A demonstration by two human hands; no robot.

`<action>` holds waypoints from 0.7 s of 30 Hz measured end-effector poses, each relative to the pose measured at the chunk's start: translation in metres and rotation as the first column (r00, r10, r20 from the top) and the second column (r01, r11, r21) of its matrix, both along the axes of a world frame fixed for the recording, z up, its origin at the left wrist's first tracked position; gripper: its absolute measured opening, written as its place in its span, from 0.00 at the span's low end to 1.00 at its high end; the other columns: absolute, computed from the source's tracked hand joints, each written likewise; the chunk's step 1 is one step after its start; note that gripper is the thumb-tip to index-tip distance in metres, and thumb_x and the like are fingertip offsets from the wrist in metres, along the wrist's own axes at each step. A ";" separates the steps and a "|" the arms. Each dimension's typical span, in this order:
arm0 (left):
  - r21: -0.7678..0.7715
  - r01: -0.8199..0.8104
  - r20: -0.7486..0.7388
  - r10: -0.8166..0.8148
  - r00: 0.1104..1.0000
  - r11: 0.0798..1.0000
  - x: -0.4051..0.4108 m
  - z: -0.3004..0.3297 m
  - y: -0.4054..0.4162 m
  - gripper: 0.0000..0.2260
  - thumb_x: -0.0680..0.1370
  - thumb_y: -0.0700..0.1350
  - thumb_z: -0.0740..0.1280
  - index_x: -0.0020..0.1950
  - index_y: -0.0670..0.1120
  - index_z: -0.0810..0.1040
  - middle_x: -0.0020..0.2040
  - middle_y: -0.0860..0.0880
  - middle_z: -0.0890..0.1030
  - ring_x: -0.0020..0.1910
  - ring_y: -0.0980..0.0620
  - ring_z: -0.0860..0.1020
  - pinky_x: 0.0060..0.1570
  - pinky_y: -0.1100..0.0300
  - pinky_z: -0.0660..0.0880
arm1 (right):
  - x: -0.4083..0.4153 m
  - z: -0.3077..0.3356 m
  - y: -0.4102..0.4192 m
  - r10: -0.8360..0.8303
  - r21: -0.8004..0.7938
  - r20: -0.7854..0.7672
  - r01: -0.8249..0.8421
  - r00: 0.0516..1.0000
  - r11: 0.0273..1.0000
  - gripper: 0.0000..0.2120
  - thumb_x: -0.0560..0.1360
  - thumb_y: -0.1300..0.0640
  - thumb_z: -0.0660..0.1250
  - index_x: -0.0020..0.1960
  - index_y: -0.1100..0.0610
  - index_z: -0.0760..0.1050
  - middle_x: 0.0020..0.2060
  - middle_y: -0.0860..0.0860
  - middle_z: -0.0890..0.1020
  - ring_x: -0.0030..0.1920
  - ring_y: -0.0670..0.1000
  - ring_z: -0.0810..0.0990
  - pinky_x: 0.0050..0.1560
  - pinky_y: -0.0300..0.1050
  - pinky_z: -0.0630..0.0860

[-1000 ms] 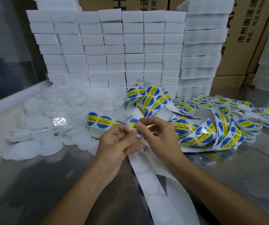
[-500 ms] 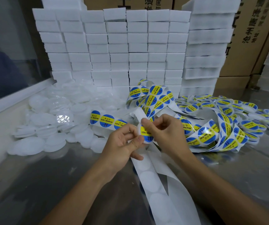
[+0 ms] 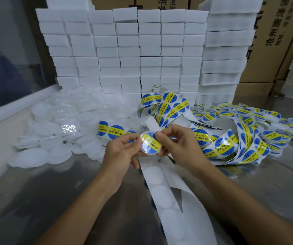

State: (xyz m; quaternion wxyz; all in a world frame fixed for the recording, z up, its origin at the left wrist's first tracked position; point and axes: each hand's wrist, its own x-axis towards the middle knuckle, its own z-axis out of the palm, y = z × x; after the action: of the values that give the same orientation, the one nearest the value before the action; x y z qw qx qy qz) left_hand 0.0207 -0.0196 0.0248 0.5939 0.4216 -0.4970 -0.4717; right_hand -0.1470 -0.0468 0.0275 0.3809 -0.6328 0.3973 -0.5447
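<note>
Rising behind a steel table point(image 3: 36, 200), a wall of stacked white foam blocks point(image 3: 124, 50) backs a heap of plain round lids point(image 3: 54, 124) at left and labelled lids point(image 3: 244, 117) at right. Tangled soldering-paste sticker strips point(image 3: 168, 106) lie between them. Above bare backing paper point(image 3: 163, 188), the left hand point(image 3: 122, 152) and right hand point(image 3: 179, 144) both pinch one stickered lid point(image 3: 150, 143) at its edges, near the table's middle.

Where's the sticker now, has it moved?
Yes. The sticker left the paper strip and moved slightly nearer the person, onto a round lid held above that strip.
</note>
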 end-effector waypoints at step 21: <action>0.037 -0.105 -0.091 0.108 0.990 0.994 -0.001 -0.001 -0.002 0.08 0.74 0.44 0.71 0.45 0.39 0.83 0.39 0.42 0.85 0.35 0.48 0.84 0.33 0.60 0.80 | 0.007 -0.012 0.004 -0.153 -0.446 -0.453 -0.074 0.878 0.892 0.33 0.67 0.43 0.78 0.66 0.57 0.76 0.56 0.48 0.79 0.53 0.44 0.78 0.47 0.40 0.78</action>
State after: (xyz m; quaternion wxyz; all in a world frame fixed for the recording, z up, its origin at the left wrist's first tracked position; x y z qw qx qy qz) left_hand 0.0193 -0.0217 0.0237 0.6338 0.4349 -0.4380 -0.4662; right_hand -0.1403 -0.0428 0.0154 0.1030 -0.8091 0.3549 -0.4569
